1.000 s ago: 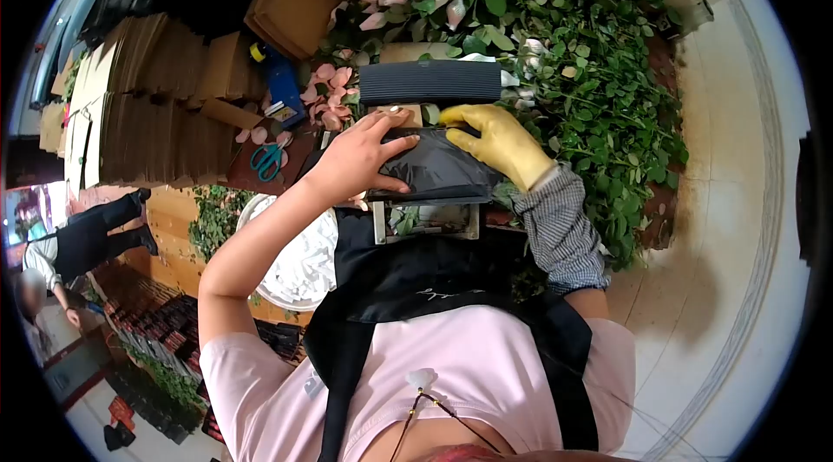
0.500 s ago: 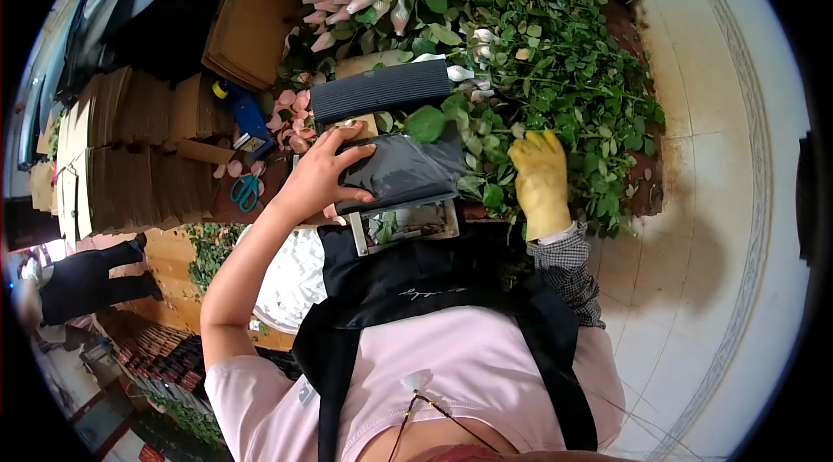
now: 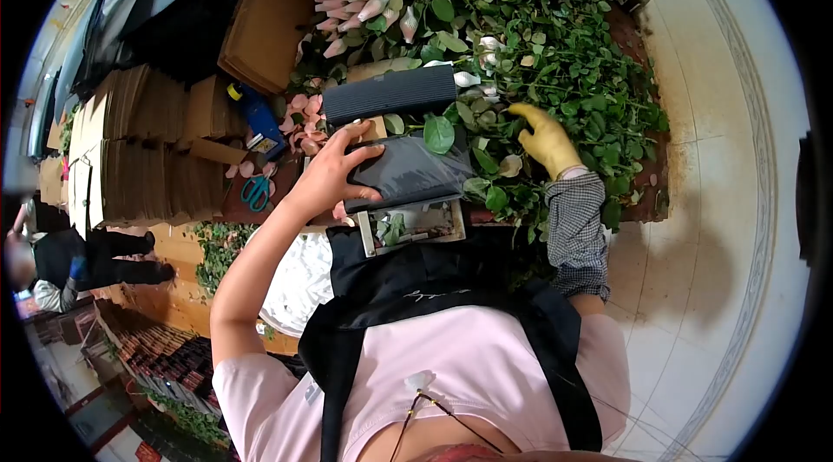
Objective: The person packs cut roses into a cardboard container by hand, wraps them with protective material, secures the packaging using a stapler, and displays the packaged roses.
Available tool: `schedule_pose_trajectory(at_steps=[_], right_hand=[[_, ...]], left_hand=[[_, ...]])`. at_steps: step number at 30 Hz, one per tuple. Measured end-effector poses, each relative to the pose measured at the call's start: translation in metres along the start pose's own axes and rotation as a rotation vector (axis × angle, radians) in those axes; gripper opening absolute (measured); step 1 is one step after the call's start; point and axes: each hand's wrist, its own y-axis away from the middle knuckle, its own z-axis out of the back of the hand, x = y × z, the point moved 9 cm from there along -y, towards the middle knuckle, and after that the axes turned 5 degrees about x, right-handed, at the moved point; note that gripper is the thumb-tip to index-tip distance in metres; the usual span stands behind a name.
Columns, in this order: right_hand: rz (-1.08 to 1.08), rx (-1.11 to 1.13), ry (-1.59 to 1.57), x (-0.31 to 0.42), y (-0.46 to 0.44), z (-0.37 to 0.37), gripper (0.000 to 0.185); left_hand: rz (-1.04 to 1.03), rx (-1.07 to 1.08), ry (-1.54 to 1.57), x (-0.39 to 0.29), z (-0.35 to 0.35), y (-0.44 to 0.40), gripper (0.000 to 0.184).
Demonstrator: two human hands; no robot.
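My bare left hand [image 3: 334, 171] rests with spread fingers on the left end of a black plastic-wrapped pad [image 3: 408, 171], which lies over a small wooden frame [image 3: 416, 226]. A leafy stem with a large green leaf [image 3: 439, 134] lies across the pad's upper edge. Above it is a dark ribbed roll [image 3: 390, 94]. My right hand [image 3: 548, 143], in a yellow glove, is over the leaves right of the pad, its thumb and index finger apart. Nothing shows between them.
Pink-white wrapped rose buds [image 3: 373, 9] and piled green foliage [image 3: 564, 54] cover the table's far side. Teal scissors [image 3: 256, 191], pink petals [image 3: 304, 119] and cardboard stacks [image 3: 130, 171] are at left. A white basin [image 3: 299, 284] stands below; another person [image 3: 95, 258] is at far left.
My gloved right hand left the pad, moved right to the foliage, then rose slightly with fingers parted. A leafy stem now lies over the pad. My left hand stays on the pad.
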Motion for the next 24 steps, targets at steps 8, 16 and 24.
schedule_pose_trajectory(at_steps=[8,16,24], right_hand=[[0.496,0.148,0.047,0.217,-0.085,-0.002,0.074],[0.674,0.356,0.460,0.254,-0.069,-0.046,0.027],[0.641,-0.084,0.951,0.251,0.024,-0.113,0.019]], left_hand=[[0.024,0.078,-0.281,-0.014,0.010,-0.014,0.076],[0.092,0.053,-0.100,-0.002,0.009,-0.013,0.071],[0.418,-0.663,-0.120,0.001,0.005,0.049,0.127]])
